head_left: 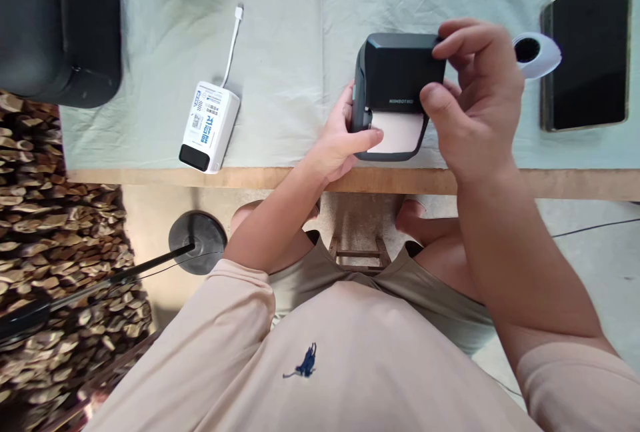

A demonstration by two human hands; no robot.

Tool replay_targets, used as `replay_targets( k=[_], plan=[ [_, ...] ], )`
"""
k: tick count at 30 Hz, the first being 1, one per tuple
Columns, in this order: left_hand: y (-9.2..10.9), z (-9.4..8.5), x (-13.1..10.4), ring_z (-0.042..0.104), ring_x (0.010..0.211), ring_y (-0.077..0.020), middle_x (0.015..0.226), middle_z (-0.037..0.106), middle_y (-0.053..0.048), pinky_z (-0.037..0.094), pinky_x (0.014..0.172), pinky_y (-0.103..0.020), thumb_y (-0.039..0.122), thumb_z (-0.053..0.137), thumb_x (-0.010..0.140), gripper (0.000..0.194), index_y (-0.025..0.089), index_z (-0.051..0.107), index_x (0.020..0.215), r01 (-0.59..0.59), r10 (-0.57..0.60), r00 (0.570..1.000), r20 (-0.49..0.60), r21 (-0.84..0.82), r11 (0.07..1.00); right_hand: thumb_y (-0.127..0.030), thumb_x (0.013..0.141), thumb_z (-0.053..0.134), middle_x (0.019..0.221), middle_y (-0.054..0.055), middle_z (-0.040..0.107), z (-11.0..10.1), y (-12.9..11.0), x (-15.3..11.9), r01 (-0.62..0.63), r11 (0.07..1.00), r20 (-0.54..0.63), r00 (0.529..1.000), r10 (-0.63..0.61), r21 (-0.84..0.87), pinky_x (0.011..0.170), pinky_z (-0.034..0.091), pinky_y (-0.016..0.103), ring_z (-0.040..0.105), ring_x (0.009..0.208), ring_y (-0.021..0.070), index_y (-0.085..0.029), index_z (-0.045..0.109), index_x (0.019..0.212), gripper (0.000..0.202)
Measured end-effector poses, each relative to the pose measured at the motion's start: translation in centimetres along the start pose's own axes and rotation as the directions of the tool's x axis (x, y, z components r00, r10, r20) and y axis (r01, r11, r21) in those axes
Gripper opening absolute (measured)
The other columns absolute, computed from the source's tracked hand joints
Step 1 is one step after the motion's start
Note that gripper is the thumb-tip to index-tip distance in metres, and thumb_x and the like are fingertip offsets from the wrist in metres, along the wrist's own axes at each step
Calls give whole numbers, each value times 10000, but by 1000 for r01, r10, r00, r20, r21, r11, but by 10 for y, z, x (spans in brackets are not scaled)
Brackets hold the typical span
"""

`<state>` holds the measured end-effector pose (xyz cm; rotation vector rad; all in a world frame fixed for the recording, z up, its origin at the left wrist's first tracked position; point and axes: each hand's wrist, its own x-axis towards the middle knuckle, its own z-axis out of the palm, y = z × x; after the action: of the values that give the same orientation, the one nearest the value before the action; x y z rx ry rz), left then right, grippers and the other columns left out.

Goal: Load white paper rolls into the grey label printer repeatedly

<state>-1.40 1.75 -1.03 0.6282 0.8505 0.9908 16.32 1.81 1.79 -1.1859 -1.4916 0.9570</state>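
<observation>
A dark label printer (404, 72) is held up over the table near its front edge, with light lettering on its black lid. My left hand (343, 139) grips the printer's left side, its thumb lying over the pale paper (400, 132) at the front opening. At the printer's right edge, my right hand (475, 99) pinches the upper corner and side between fingers and thumb; some of its fingertips are hidden behind it. Just right of that hand lies a white label roll (549, 57) with a dark core, partly covered by the hand.
A tablet-like black device (585, 59) lies at the right. On the left are a white power bank (210, 127) with a short cable and a black case (60, 25). The cloth-covered table (280, 45) has a wooden front edge. Stacked firewood (60, 219) and a black stand base (197, 235) are below.
</observation>
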Motion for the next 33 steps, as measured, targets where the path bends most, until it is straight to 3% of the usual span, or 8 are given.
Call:
replay_targets(
  k=[3, 6, 9, 17, 20, 24, 29, 33],
  plan=[
    [-2, -4, 2, 720, 1153, -282, 970, 704, 4, 620, 924, -377, 489, 897, 593, 676, 259, 597, 1154, -88, 84, 983, 161, 18, 996, -553, 800, 696, 1330, 8, 520, 1, 4, 3, -127, 985, 63, 991, 121, 114, 923, 574, 233, 589, 1143, 85, -295, 460, 1270, 585],
    [-2, -3, 2, 623, 1336, -311, 1045, 720, -33, 599, 1012, -391, 641, 781, 704, 570, 248, 613, 1082, -120, 113, 982, 153, 32, 992, -646, 730, 741, 1177, 15, 597, 3, 7, 4, -209, 963, 166, 969, 181, 171, 856, 577, 238, 612, 977, 75, -308, 375, 1353, 798],
    [0, -1, 1, 560, 1411, -322, 1049, 734, -55, 594, 1025, -386, 607, 771, 747, 495, 247, 601, 1041, -98, 93, 985, 144, 30, 995, -663, 666, 789, 1101, 10, 616, 3, 7, 4, -292, 931, 228, 943, 241, 221, 800, 572, 225, 606, 912, 72, -319, 352, 1356, 886],
    [3, 4, 0, 595, 1378, -330, 1013, 741, -64, 614, 986, -396, 470, 711, 826, 310, 235, 616, 1005, -78, 81, 985, 153, -22, 997, -649, 620, 823, 1087, 27, 609, 1, 0, 4, -336, 924, 178, 935, 305, 184, 681, 532, 190, 586, 828, 59, -285, 434, 1311, 873],
    [6, 7, -1, 580, 1397, -306, 1001, 755, -65, 608, 1039, -398, 525, 576, 897, 315, 226, 642, 969, -27, 29, 991, 128, -20, 999, -674, 643, 797, 1071, 27, 613, 1, 1, 5, -353, 920, 179, 929, 324, 169, 680, 520, 185, 588, 837, 62, -289, 426, 1336, 875],
    [6, 10, 2, 531, 1444, -252, 940, 731, -28, 557, 1137, -429, 448, 318, 1008, 428, 197, 638, 877, -4, 3, 1000, -12, -41, 999, -736, 693, 724, 1207, 20, 595, 0, 6, 4, -356, 915, 211, 925, 316, 190, 850, 559, 216, 608, 1007, 90, -327, 382, 1402, 888],
    [5, 10, 4, 558, 1405, -236, 832, 659, -22, 508, 1189, -425, 305, 384, 1008, 322, 188, 604, 804, -24, 18, 999, -35, -165, 986, -720, 771, 656, 1431, -10, 506, -6, 10, 5, -211, 964, 194, 965, 179, 162, 1123, 521, 271, 583, 1207, 109, -340, 364, 1440, 823],
    [6, 11, 3, 545, 1412, -239, 841, 628, -27, 518, 1170, -389, 301, 437, 992, 282, 175, 566, 775, 26, -51, 993, -104, -225, 974, -661, 758, 694, 1504, -8, 437, -9, 3, 5, -186, 974, 262, 954, 147, 130, 1074, 560, 284, 600, 1150, 92, -357, 286, 1465, 871]
  ],
)
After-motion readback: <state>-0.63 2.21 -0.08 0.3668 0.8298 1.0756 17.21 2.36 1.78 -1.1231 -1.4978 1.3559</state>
